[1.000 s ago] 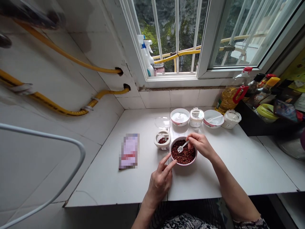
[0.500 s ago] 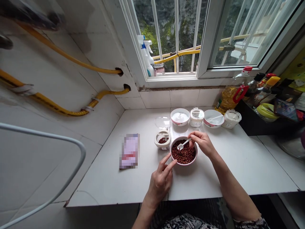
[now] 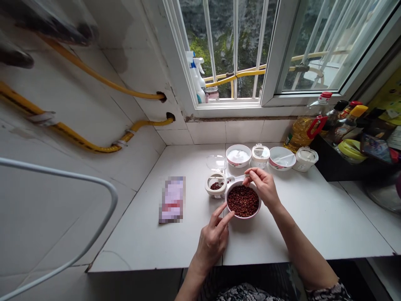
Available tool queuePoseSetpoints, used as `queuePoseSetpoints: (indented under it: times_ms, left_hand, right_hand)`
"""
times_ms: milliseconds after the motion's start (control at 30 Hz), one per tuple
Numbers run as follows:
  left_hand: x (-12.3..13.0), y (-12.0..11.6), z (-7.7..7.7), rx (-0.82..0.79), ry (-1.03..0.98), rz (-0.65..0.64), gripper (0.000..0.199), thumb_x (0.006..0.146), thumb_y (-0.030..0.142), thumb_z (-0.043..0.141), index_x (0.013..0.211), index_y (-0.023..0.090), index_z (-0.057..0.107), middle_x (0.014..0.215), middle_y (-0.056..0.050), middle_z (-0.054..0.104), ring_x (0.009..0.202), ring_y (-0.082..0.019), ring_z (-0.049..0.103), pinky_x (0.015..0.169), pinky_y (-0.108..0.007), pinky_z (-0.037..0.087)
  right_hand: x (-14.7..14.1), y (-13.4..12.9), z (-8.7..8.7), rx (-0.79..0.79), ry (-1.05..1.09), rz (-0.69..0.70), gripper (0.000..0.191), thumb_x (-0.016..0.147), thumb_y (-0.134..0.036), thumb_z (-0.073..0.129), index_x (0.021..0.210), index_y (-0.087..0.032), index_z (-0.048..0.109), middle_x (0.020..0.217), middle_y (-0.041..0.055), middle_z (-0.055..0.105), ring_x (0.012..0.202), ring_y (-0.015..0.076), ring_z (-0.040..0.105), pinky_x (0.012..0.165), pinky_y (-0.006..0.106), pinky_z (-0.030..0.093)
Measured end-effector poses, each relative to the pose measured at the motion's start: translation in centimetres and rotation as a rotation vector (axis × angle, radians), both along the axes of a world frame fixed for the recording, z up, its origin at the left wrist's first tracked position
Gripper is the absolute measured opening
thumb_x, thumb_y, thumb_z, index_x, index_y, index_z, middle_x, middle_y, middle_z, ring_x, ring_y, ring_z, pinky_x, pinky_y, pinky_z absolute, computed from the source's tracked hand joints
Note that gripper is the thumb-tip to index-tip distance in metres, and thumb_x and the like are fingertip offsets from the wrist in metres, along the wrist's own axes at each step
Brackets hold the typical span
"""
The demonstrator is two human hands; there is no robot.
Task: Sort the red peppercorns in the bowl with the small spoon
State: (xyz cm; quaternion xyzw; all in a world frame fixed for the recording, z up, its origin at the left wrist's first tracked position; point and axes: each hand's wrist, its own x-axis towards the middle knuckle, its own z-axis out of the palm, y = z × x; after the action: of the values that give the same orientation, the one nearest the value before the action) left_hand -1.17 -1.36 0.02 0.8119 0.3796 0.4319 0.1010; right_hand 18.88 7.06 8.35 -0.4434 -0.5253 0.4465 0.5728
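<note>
My right hand (image 3: 260, 184) is closed on the handle of a small white spoon (image 3: 239, 177). The spoon's head is at the right edge of a small jar (image 3: 215, 193) with dark red peppercorns inside; whether the spoon is loaded is hard to see. Below the spoon stands a bowl (image 3: 244, 217) filled with reddish-brown peppercorns (image 3: 243, 200), which look like Sichuan pepper. My left hand (image 3: 214, 234) rests at the bowl's near left side. Two of its fingers are stretched out and apart, their tips touching the rim. A clear lid (image 3: 216, 162) stands up behind the jar.
Behind are a bowl of white grains (image 3: 238, 156), a lidded jar (image 3: 260, 156), a bowl with a white spoon in it (image 3: 282, 159) and another jar (image 3: 306, 159). An oil bottle (image 3: 302, 129) stands back right. A blurred purple packet (image 3: 172, 200) lies left.
My right hand has lifted the spoon out of the peppercorns in the bowl and carried it up and left to the jar. My left hand keeps its place at the bowl.
</note>
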Motion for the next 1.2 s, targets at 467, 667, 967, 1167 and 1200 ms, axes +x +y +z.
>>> queuePoseSetpoints:
  times_ms: [467, 667, 967, 1167, 1200]
  left_hand:
    - [-0.1, 0.0, -0.1, 0.014, 0.029, 0.002, 0.049, 0.093, 0.001, 0.043, 0.137, 0.022, 0.051, 0.140, -0.016, 0.052, 0.094, -0.013, 0.071, 0.078, -0.023, 0.061]
    - [0.0, 0.0, 0.1, 0.019, 0.016, 0.003, 0.049, 0.093, 0.000, 0.043, 0.135, 0.022, 0.052, 0.140, -0.016, 0.053, 0.091, -0.012, 0.071, 0.075, -0.021, 0.061]
    - [-0.1, 0.0, 0.0, -0.011, 0.013, -0.001, 0.049, 0.095, 0.002, 0.046, 0.138, 0.025, 0.050, 0.142, -0.016, 0.052, 0.091, -0.012, 0.071, 0.075, -0.023, 0.061]
    - [-0.1, 0.0, 0.1, 0.003, 0.008, 0.001, 0.049, 0.094, 0.001, 0.046, 0.137, 0.024, 0.050, 0.141, -0.016, 0.053, 0.093, -0.012, 0.071, 0.076, -0.022, 0.061]
    - [0.0, 0.0, 0.2, 0.004, 0.011, 0.003, 0.048, 0.094, 0.001, 0.046, 0.137, 0.024, 0.050, 0.141, -0.016, 0.053, 0.094, -0.013, 0.071, 0.076, -0.022, 0.061]
  right_hand:
    - [-0.7, -1.0, 0.0, 0.520, -0.555, -0.030, 0.018, 0.098, -0.019, 0.049, 0.097, -0.021, 0.066, 0.077, 0.0038, 0.073, 0.074, 0.0191, 0.067, 0.077, 0.034, 0.052]
    - [1.8, -1.0, -0.5, 0.260, -0.551, 0.039, 0.020, 0.095, -0.020, 0.050, 0.083, -0.020, 0.065, 0.062, 0.0005, 0.068, 0.060, 0.0173, 0.063, 0.068, 0.031, 0.049]
    - [1.0, -0.8, -1.1, 0.127, -0.535, 0.097, 0.023, 0.092, -0.020, 0.050, 0.075, -0.022, 0.065, 0.058, -0.0002, 0.070, 0.063, 0.0188, 0.064, 0.077, 0.034, 0.049]
    - [1.9, -0.8, -0.6, 0.012, -0.351, 0.053, 0.022, 0.090, -0.030, 0.054, 0.076, -0.020, 0.066, 0.058, 0.0006, 0.068, 0.056, 0.0174, 0.063, 0.062, 0.030, 0.049]
    - [2.0, -0.7, -0.6, 0.015, -0.353, 0.056, 0.022, 0.091, -0.030, 0.053, 0.076, -0.020, 0.066, 0.058, 0.0008, 0.069, 0.057, 0.0175, 0.063, 0.063, 0.030, 0.049]
